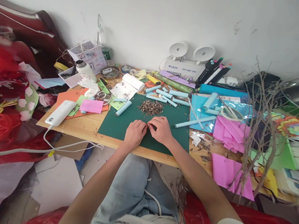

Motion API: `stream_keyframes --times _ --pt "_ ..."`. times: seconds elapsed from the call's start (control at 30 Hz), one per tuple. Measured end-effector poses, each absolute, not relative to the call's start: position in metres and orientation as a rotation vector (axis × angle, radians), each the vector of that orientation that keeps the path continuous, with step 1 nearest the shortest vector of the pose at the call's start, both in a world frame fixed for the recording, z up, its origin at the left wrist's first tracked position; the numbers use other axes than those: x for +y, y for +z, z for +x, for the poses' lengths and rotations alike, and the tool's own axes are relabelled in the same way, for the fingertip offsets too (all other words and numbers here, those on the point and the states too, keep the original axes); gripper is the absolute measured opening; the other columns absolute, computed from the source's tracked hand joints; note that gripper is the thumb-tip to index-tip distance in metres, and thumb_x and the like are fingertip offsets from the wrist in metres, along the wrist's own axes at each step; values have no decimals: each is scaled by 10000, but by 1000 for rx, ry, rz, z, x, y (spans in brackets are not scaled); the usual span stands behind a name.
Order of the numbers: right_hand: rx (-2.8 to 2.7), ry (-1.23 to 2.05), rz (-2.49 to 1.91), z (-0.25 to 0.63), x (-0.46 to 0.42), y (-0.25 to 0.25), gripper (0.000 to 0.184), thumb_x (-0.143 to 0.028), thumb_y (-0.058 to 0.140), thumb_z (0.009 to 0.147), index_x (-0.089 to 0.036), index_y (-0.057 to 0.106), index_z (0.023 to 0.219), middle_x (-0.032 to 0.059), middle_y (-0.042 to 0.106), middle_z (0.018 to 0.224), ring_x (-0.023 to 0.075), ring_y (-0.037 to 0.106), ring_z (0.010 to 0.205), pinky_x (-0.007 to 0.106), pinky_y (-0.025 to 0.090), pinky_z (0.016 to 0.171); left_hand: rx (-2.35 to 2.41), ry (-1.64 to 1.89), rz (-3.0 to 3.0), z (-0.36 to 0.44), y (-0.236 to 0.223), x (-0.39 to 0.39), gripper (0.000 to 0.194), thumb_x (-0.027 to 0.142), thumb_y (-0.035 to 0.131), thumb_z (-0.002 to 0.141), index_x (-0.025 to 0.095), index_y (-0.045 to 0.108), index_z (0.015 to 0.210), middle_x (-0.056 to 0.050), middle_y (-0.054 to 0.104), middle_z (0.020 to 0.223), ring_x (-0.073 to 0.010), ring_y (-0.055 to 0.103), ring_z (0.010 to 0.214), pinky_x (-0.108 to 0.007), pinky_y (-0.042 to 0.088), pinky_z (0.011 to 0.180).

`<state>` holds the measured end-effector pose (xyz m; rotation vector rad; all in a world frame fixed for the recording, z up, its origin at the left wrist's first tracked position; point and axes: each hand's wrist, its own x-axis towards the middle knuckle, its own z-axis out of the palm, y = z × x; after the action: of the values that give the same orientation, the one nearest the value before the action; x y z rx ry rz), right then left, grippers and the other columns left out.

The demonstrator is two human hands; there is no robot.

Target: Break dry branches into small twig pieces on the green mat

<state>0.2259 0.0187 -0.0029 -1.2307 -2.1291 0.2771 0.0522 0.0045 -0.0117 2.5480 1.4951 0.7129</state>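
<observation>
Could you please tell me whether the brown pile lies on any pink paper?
No, the brown pile lies on the green mat.

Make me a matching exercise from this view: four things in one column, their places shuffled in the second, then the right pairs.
Things
1. Left hand
2. Pile of brown bits
3. Two-headed lamp
4. White device

Places
A. Near the wall, at the back
B. Close beside the right hand
C. Toward the left end of the table
D. On the green mat, just beyond both hands

Right pairs: 1-B, 2-D, 3-A, 4-C
</observation>
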Motion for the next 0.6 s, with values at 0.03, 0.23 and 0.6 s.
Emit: stream_keyframes --times 0.03,0.23,0.6 --pt "-2123 279 -1235 227 20 -3 167 -205 534 927 -218 679 846 33 709 867 173 619 839 362 356 838 1528 729 2531 52 -12 5 281 310 379 1011 196 597 877 -59 620 846 -206 539 833 -344 405 745" --pt "-2080 391 -1227 237 28 -8 160 -166 581 903 -238 722 921 38 731 936 193 659 875 343 428 797 1549 793 2424 50 -9 9 162 276 510 959 201 627 876 -53 664 871 -207 576 849 -346 442 772" --pt "-2174 457 -1198 243 31 -2 185 -228 561 939 -235 743 911 50 708 928 186 641 869 327 453 775 1438 758 2546 28 5 15 194 278 499 968 199 676 949 -61 673 915 -207 594 878 -337 478 785"
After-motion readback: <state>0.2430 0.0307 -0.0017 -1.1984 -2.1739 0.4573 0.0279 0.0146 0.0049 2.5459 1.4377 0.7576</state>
